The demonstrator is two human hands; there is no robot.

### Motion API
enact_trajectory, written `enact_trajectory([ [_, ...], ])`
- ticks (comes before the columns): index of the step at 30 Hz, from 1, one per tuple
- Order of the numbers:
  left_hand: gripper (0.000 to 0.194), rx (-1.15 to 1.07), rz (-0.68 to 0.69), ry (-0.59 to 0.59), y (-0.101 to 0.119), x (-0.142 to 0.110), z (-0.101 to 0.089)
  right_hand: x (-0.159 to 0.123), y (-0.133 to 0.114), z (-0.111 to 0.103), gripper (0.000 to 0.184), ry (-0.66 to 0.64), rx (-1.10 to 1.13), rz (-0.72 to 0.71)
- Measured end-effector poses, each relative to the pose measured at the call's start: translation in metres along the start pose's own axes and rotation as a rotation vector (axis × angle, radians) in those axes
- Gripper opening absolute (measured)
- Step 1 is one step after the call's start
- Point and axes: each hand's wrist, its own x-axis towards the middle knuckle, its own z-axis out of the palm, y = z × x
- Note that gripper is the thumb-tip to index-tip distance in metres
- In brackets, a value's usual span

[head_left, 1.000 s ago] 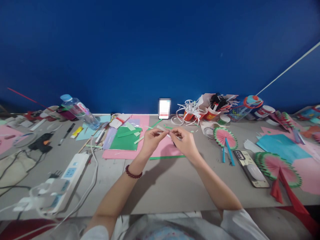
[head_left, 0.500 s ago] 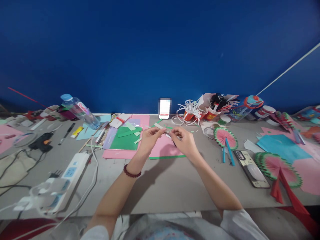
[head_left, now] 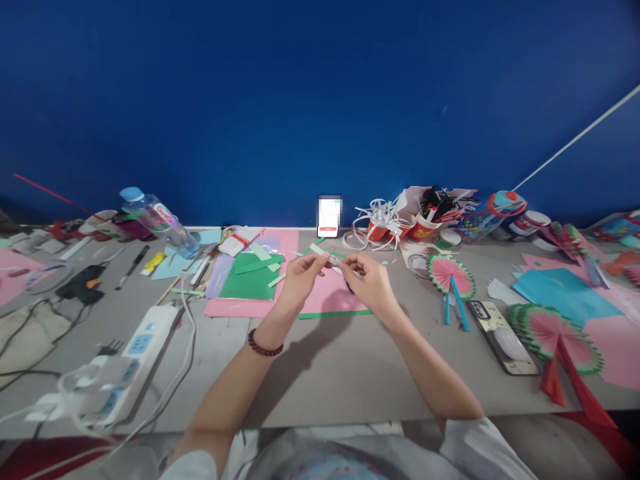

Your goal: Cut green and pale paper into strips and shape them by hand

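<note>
My left hand (head_left: 301,275) and my right hand (head_left: 369,275) meet over the pink paper (head_left: 325,293), fingertips pinched and almost touching. Between them is a narrow pale paper strip (head_left: 317,249), whose free end sticks up past my left fingertips. How much of the strip my right fingers grip is hard to make out. Part of a dark object shows just under my right fingers; its kind is hidden. A green strip edges the pink paper along its near side. To the left lie green paper sheets (head_left: 250,283) with loose pale strips on top.
A lit phone (head_left: 328,217) leans against the blue wall. At left are a plastic bottle (head_left: 160,220) and a power strip (head_left: 135,363) with cables. Cups of tools (head_left: 425,223), pink-green paper fans (head_left: 451,276) and another phone (head_left: 493,330) under a white mouse stand right.
Both hands stay in nearly the same place. The fingertips have shifted slightly around the strip, and the view has moved a little.
</note>
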Motion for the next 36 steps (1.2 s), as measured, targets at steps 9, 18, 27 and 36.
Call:
enact_trajectory([
  [9, 0.027, 0.005, 0.050, -0.010, -0.0051, -0.0004, 0.0021, 0.0010, 0.0038, -0.0002, 0.014, 0.028, -0.018, -0.018],
  [18, 0.026, 0.115, 0.103, 0.002, -0.0042, -0.0010, 0.0003, -0.0011, 0.0002, 0.0009, 0.014, 0.018, 0.000, -0.026],
  [27, 0.027, 0.045, 0.094, 0.002, -0.0024, -0.0027, 0.0043, -0.0007, -0.0033, -0.0018, 0.013, 0.027, -0.008, -0.024],
  [36, 0.024, 0.019, 0.054, 0.050, -0.0022, -0.0040, 0.0051, 0.0002, -0.0009, 0.0001, 0.011, -0.010, 0.008, -0.011],
])
